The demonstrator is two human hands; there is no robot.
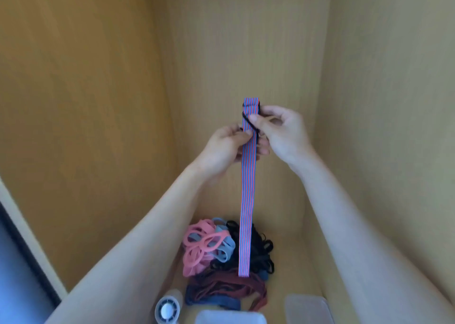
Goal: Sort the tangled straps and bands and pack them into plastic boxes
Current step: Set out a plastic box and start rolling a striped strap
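I hold a long striped blue-and-red strap (247, 200) up in front of me; it hangs straight down from my hands. A thin black band (248, 123) is wound around its top end. My left hand (227, 148) pinches the strap and black band from the left. My right hand (280, 131) pinches the black band at the strap's top from the right. Below lies a tangled pile of pink bands (199, 245), pale blue bands (225, 245), black bands (262, 249) and dark red straps (229, 286).
Wooden walls (98, 102) close in on the left, back and right. A clear plastic box (230, 317) sits at the bottom edge, a lid or second box (307, 307) to its right. A small white round fan-like object (168, 307) stands at the lower left.
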